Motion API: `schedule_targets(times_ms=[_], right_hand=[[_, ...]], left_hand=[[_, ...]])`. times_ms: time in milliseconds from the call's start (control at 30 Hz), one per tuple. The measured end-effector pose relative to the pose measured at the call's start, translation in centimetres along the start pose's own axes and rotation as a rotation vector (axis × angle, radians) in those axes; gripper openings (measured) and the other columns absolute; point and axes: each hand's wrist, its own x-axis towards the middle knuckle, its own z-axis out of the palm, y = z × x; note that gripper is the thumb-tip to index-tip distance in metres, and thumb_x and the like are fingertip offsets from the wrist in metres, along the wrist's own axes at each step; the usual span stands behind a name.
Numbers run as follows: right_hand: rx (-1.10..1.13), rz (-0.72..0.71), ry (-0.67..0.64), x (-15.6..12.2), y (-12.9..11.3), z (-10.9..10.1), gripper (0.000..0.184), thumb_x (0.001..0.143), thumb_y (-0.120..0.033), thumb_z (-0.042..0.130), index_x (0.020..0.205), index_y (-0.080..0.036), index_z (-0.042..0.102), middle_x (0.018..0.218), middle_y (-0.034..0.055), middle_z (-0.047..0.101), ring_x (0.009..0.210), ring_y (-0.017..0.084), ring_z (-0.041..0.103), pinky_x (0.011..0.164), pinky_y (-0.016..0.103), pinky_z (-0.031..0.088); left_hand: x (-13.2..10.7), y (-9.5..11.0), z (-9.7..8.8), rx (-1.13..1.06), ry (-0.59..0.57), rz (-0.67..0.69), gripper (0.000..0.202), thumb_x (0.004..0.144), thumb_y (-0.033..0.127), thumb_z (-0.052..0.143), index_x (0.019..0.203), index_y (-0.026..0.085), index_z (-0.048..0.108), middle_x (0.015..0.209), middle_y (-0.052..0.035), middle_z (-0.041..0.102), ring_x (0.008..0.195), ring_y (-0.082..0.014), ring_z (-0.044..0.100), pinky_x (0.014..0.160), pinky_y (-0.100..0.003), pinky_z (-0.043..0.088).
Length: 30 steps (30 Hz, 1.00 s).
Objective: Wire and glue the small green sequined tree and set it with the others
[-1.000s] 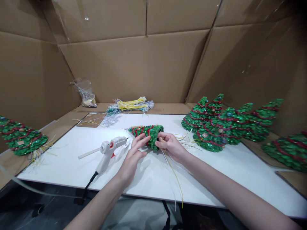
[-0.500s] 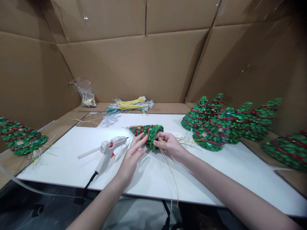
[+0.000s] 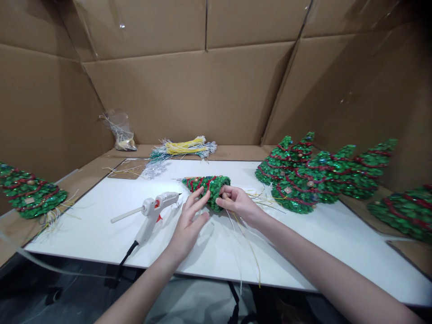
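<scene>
Far to the left of the grip I see a green, glittery cone-shaped tree with red garland, loose white and yellow wires at its base. Next, well beyond the grip on that side, sits a clear plastic bag, with a flat brown cardboard piece nearer in. A white glue gun with a red trigger lies on the white board just left of the grip, its nozzle toward it. Straight past the grip rests a bundle of yellow, white and green wires.

The left hand is spread, fingertips against the side of a smaller green and red cone-shaped tree. That tree lies on its side between the 2 hands, tip to the left, open base by the right hand. The right fingers are curled at that base; I can't tell what, if anything, they pinch. Thin white and yellow strands hang from there toward the person. Right of the grip stand 5 green trees with red garlands, and beyond them 1 more, partly visible green tree.
</scene>
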Motion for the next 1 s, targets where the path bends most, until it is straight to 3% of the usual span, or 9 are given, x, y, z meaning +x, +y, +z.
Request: schedule_targets(times_ms=[367, 1000], right_hand=[[0.036, 0.006, 0.006, -0.18, -0.34, 0.29, 0.046, 0.049, -0.042, 0.084, 0.076, -0.015, 0.058, 0.045, -0.0131, 0.027, 0.043, 0.004, 0.022, 0.046, 0.022, 0.019], [0.148, 0.059, 0.055, -0.03, -0.40, 0.64, 0.044, 0.042, -0.036, 0.086, 0.062, -0.017, 0.052, 0.043, -0.0131, 0.027, 0.039, 0.003, 0.024, 0.041, 0.020, 0.021]], left_hand=[[0.07, 0.32, -0.01, -0.098, 0.006, -0.067, 0.044, 0.083, 0.024, 0.052, 0.125, 0.032, 0.057, 0.149, 0.0021, 0.030, 0.138, -0.0243, 0.025, 0.112, -0.038, 0.026], [0.14, -0.10, -0.09, -0.049, -0.020, -0.039, 0.050, 0.082, 0.018, 0.044, 0.129, 0.030, 0.054, 0.149, 0.0027, 0.029, 0.139, -0.0232, 0.023, 0.114, -0.036, 0.021]])
